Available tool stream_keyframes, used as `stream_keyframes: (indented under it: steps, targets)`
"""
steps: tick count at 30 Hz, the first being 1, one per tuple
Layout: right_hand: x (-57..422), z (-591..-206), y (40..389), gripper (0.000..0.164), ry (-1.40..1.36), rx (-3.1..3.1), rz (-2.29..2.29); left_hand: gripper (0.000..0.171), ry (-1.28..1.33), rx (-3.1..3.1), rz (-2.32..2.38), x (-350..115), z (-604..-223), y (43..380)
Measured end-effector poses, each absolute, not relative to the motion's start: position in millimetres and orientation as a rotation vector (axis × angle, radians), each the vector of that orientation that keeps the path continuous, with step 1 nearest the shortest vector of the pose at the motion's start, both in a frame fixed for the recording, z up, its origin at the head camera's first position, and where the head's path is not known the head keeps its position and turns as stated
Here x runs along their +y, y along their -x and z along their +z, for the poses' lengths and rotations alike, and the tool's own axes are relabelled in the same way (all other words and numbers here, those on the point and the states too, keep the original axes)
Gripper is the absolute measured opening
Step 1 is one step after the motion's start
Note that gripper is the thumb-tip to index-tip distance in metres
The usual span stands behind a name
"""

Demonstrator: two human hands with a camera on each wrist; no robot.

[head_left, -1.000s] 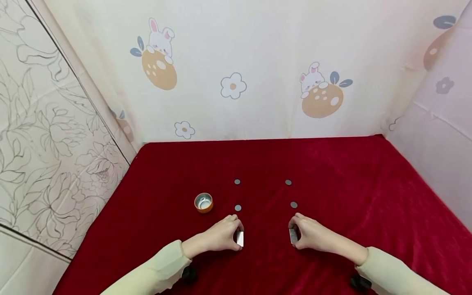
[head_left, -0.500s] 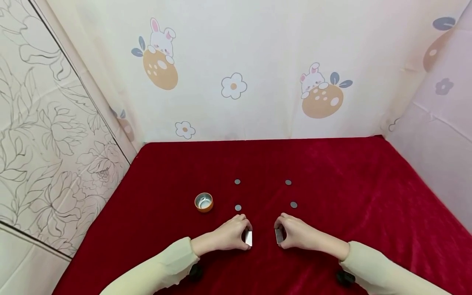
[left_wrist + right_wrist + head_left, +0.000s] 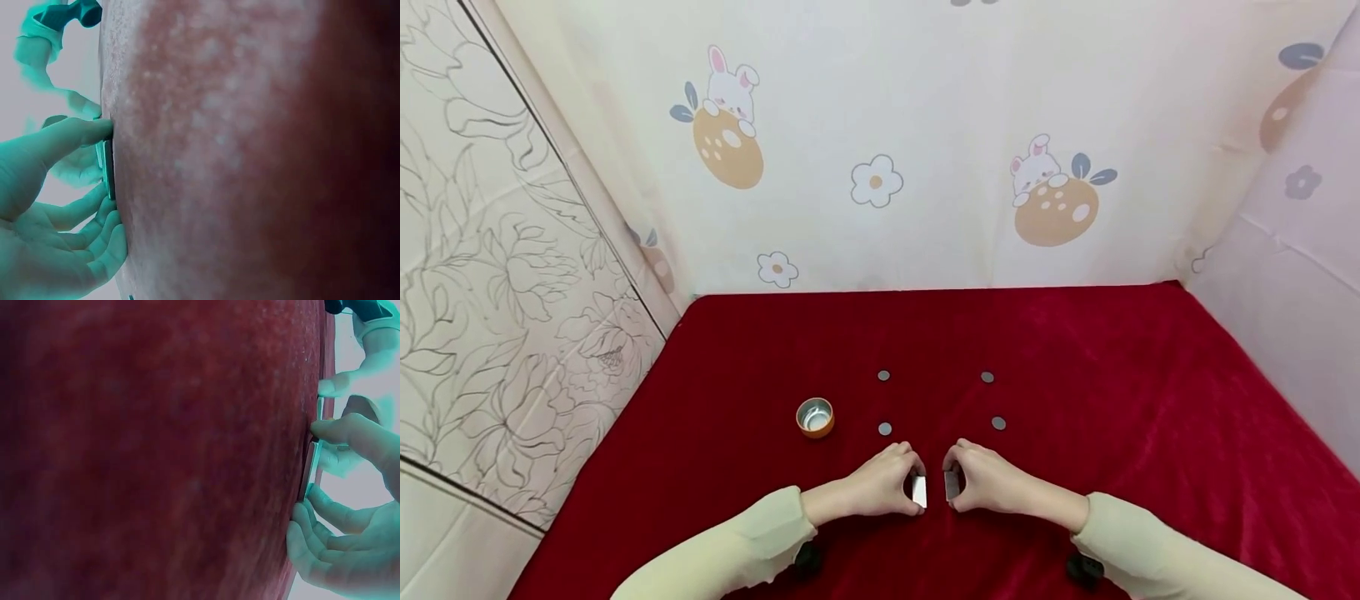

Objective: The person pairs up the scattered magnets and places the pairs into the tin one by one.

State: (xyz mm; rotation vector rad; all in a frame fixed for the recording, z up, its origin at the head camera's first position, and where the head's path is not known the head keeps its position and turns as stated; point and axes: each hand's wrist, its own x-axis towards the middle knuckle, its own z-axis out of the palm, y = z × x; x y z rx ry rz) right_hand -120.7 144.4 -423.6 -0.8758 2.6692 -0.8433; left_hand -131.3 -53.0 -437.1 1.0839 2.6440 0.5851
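Low over the red cloth, my left hand (image 3: 880, 482) pinches a small silver rectangular block (image 3: 919, 492) between thumb and fingertips. My right hand (image 3: 992, 482) grips a similar, darker-looking block (image 3: 952, 486) the same way. The two blocks face each other across a narrow gap. In the left wrist view, the thumb and fingers of that hand hold the opposite ends of its block (image 3: 109, 170), right at the cloth. The right wrist view shows the other block (image 3: 310, 470) held likewise, with the left hand (image 3: 340, 459) behind it.
Several flat grey discs, one of them a disc (image 3: 885, 429) near my left hand and another disc (image 3: 998, 423) near my right, lie beyond the hands. An orange bowl (image 3: 817, 432) with a silver inside stands at left. A patterned curtain (image 3: 947, 225) rises behind the table.
Both hands have slid inward, each with its block, the left going right and the right going left. The gap between the blocks has narrowed. Discs and bowl stay put.
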Motion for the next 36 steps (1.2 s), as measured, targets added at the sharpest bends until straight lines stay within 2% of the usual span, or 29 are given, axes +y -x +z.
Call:
stream_keyframes:
  steps: [11,20,23,29,36]
  targets:
    - [130,-424,118,0.032,0.956,2.721,-0.773,0.039,-1.119,2.694,0.474,-45,-437,126]
    - [130,-421,118,0.034,0.856,2.653,-0.878,0.044,-1.096,2.592,0.481,-57,-430,129]
    - [133,-420,121,0.03,0.811,2.519,-1.025,0.045,-1.102,2.546,0.518,-62,-429,130]
    - [141,-421,125,0.016,0.719,2.21,-1.327,0.04,-1.078,2.469,0.675,-81,-423,131]
    - [140,-413,129,0.017,0.553,2.075,-1.515,0.029,-1.066,2.512,0.876,-109,-416,132]
